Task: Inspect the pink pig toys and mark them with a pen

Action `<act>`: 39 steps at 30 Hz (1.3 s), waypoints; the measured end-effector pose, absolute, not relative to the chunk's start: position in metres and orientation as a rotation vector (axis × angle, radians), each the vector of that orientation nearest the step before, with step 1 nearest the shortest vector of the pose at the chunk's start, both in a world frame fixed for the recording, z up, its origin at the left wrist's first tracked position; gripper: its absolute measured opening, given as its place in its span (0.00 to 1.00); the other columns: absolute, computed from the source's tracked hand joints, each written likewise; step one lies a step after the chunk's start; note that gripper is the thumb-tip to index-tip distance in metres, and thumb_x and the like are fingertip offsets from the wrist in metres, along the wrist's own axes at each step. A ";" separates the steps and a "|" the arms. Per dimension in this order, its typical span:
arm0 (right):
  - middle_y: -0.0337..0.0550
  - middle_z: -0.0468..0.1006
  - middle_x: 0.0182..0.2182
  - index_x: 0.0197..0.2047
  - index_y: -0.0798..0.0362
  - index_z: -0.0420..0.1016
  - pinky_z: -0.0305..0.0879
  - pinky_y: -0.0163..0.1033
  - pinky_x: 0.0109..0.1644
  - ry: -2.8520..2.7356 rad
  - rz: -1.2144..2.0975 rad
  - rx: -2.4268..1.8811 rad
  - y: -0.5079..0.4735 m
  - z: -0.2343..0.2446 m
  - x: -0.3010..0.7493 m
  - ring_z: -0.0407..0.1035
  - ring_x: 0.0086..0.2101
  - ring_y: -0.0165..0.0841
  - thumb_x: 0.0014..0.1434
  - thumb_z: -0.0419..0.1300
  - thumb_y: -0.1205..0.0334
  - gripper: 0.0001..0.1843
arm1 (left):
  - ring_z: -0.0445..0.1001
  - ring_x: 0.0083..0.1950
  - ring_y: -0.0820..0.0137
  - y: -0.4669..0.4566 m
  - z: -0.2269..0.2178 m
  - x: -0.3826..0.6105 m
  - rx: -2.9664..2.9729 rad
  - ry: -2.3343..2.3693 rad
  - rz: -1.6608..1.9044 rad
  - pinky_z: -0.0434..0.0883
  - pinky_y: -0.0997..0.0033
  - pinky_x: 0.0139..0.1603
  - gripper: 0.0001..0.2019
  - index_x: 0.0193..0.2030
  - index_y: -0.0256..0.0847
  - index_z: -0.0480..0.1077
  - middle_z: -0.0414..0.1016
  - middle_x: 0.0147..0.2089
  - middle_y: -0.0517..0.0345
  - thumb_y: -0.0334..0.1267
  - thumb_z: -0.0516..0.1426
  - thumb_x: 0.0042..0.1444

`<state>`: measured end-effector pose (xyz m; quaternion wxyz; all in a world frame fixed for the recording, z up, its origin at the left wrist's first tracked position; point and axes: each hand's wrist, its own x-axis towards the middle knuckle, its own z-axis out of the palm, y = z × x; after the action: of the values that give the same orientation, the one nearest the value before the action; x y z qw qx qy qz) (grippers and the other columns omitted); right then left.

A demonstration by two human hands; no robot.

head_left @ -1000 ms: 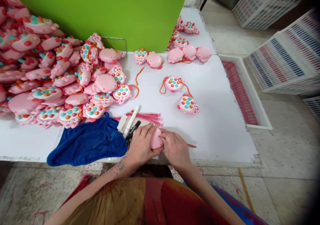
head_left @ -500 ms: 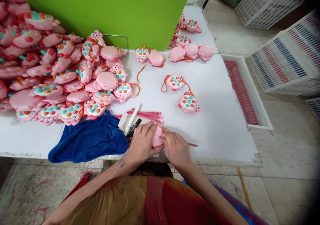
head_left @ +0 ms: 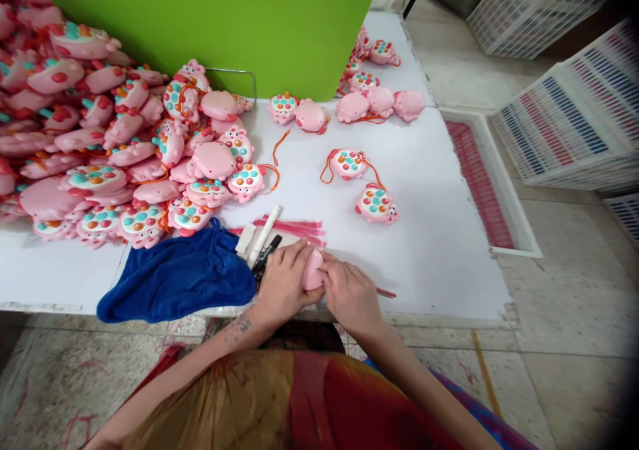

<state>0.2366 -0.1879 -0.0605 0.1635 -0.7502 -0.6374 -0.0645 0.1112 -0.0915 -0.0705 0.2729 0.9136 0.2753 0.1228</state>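
My left hand (head_left: 282, 283) and my right hand (head_left: 349, 295) both grip one pink toy (head_left: 313, 270) at the near edge of the white table (head_left: 439, 250). The toy shows its plain pink back; my fingers hide most of it. Just left of my left hand lie a white marker (head_left: 263, 235) and a black pen (head_left: 267, 253). Behind my hands is a flat stack of clear bags with pink strips (head_left: 294, 227).
A big heap of pink toys (head_left: 100, 144) fills the table's left side, against a green board (head_left: 224, 24). A blue cloth (head_left: 180, 277) lies at the near edge. Loose toys (head_left: 375, 204) sit mid-table and further back. White crates (head_left: 569, 124) stand on the floor right.
Both hands stay closed on the pink toy in the same spot. The view has shifted slightly; nothing else has moved.
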 end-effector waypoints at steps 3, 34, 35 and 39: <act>0.46 0.79 0.38 0.38 0.56 0.69 0.62 0.38 0.39 -1.812 -0.193 -2.143 -0.187 -0.060 0.238 0.71 0.33 0.33 0.65 0.51 0.67 0.07 | 0.62 0.59 0.53 -0.092 -0.070 0.111 2.462 0.738 0.332 0.61 0.53 0.58 0.33 0.62 0.34 0.60 0.63 0.62 0.42 0.47 0.60 0.51; 0.46 0.79 0.35 0.38 0.56 0.69 0.61 0.36 0.36 -1.923 -0.236 -2.202 -0.188 -0.054 0.235 0.72 0.31 0.32 0.66 0.50 0.64 0.09 | 0.60 0.60 0.53 -0.093 -0.069 0.107 2.441 0.713 0.326 0.60 0.52 0.59 0.35 0.63 0.36 0.58 0.61 0.64 0.43 0.46 0.61 0.50; 0.46 0.79 0.33 0.39 0.56 0.70 0.61 0.36 0.36 -1.926 -0.242 -2.218 -0.188 -0.054 0.235 0.72 0.31 0.32 0.66 0.50 0.64 0.09 | 0.60 0.60 0.53 -0.093 -0.069 0.107 2.442 0.715 0.319 0.60 0.52 0.59 0.35 0.63 0.36 0.58 0.61 0.65 0.43 0.46 0.61 0.50; 0.44 0.79 0.30 0.40 0.56 0.70 0.61 0.36 0.34 -1.906 -0.231 -2.241 -0.187 -0.055 0.236 0.73 0.29 0.32 0.65 0.50 0.65 0.09 | 0.60 0.59 0.52 -0.092 -0.068 0.108 2.444 0.730 0.301 0.60 0.52 0.58 0.34 0.63 0.35 0.58 0.61 0.64 0.43 0.46 0.60 0.51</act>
<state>0.2358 -0.1866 -0.0553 0.0949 -0.7559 -0.6430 -0.0780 0.1078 -0.0923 -0.0684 0.2828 0.9127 0.2727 0.1125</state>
